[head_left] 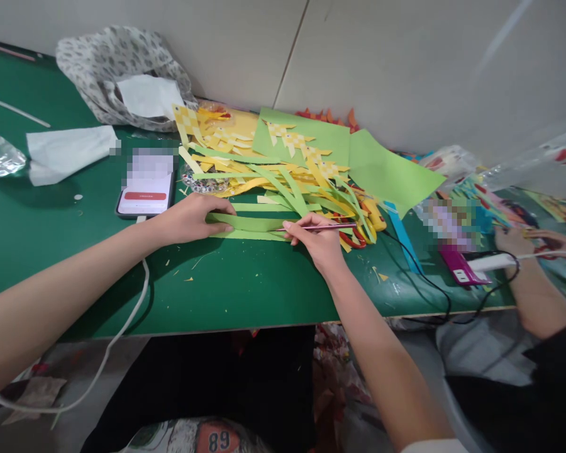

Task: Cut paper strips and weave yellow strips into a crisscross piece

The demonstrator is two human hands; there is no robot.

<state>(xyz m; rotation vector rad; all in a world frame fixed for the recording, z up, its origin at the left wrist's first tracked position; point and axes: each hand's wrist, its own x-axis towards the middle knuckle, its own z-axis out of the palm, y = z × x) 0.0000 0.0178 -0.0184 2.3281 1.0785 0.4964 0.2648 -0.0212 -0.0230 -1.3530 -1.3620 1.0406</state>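
So a green paper strip (249,223) is held just to the right of the phone (144,179), slightly on the near side of it, with the long axis running sideways, straight away from the phone. It's basically bridged between the two hands. The phone-side end is pinched by the left hand (193,217), with the thumb tucked in close under the fingers. The end farther from the phone is met by the right hand (318,236), where a thin pink stick (332,226) is gripped in bunched fingers, its tip pointed back toward the phone and right at the strip. Neither hand is really nearer tbh, one end is covered by each. Whether the strip is also pinned by the right fingers can't be told. Loose paper strips (290,189) are heaped right of the phone too.
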